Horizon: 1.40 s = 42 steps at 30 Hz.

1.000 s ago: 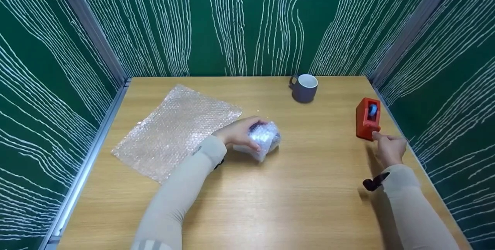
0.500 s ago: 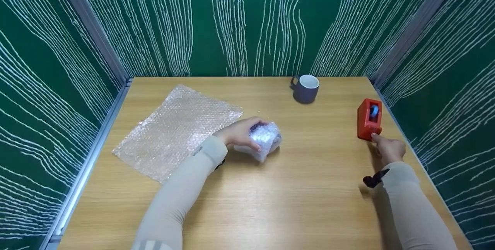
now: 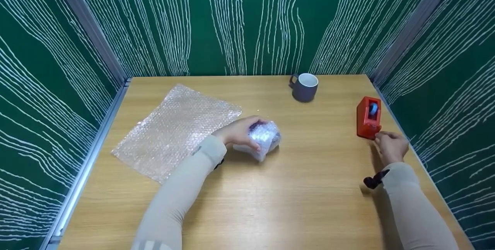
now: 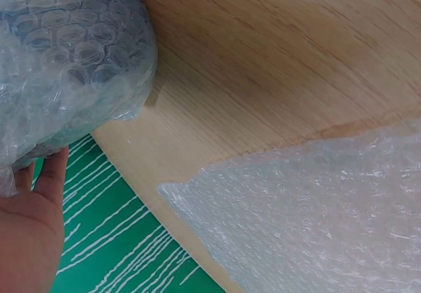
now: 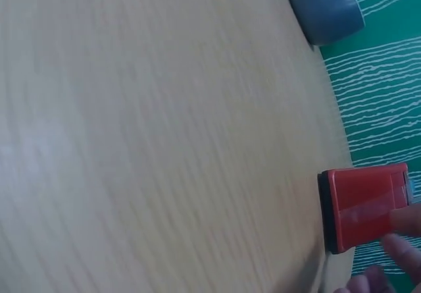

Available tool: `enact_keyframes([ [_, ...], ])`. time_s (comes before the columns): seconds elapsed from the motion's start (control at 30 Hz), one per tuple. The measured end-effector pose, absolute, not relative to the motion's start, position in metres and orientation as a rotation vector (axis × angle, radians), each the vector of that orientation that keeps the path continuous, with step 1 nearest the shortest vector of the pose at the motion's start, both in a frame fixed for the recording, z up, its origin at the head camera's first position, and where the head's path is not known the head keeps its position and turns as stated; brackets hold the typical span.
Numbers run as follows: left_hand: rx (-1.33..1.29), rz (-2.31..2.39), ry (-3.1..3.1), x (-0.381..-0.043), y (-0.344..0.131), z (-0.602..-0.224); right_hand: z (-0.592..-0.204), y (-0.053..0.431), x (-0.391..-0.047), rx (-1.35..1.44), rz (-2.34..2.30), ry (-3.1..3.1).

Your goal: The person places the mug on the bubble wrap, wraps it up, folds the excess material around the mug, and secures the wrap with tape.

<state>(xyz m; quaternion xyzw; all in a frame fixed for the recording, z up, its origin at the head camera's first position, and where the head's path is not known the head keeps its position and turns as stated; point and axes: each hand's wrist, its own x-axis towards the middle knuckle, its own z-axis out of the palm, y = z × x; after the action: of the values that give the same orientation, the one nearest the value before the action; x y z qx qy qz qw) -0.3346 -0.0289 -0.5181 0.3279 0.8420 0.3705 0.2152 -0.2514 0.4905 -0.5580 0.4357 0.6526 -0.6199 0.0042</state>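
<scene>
My left hand [image 3: 241,132] grips a bubble-wrapped bundle [image 3: 266,137] near the middle of the wooden table; something dark shows through the wrap. In the left wrist view, fingers [image 4: 49,178] curl under the bundle [image 4: 79,62]. At the right side stands a red tape dispenser [image 3: 368,116] with a blue-cored roll in it. My right hand [image 3: 391,147] is at its near, cutter end, thumb and forefinger pinching there; the strip of tape between them is too thin to make out. The right wrist view shows fingertips [image 5: 404,219] against the dispenser [image 5: 362,207].
A flat sheet of bubble wrap [image 3: 178,132] lies on the left of the table, close to my left forearm. A dark grey mug [image 3: 304,88] stands upright near the back edge. Green walls with white lines [image 3: 216,21] close in the back and both sides.
My right hand's fingertips have shifted slightly to the right along the dispenser's near end, and thumb and forefinger have come together. The left hand and the bundle stay in place.
</scene>
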Motion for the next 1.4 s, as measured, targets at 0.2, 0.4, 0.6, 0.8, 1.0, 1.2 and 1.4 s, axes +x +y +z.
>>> enact_keyframes([
  [0.2,0.913,0.997,2.35,-0.336,-0.028,-0.518,-0.556,0.485,-0.255,1.337,-1.916,2.163],
  [0.4,0.904,0.976,2.352,-0.336,-0.029,-0.518,-0.555,0.483,-0.255,1.323,-1.933,2.125],
  [0.6,0.909,0.976,2.355,-0.336,-0.029,-0.518,-0.556,0.483,-0.255,1.294,-2.057,2.036],
  [0.8,0.917,0.976,2.36,-0.336,-0.03,-0.519,-0.557,0.485,-0.256,1.285,-2.088,2.006],
  [1.0,0.918,0.979,2.365,-0.336,-0.03,-0.519,-0.564,0.486,-0.258,1.282,-2.014,2.108],
  [1.2,0.925,1.015,2.344,-0.335,-0.03,-0.518,-0.57,0.485,-0.261,1.264,-1.862,2.324],
  [1.4,0.922,1.022,2.337,-0.334,-0.029,-0.518,-0.57,0.484,-0.263,1.252,-1.773,2.419],
])
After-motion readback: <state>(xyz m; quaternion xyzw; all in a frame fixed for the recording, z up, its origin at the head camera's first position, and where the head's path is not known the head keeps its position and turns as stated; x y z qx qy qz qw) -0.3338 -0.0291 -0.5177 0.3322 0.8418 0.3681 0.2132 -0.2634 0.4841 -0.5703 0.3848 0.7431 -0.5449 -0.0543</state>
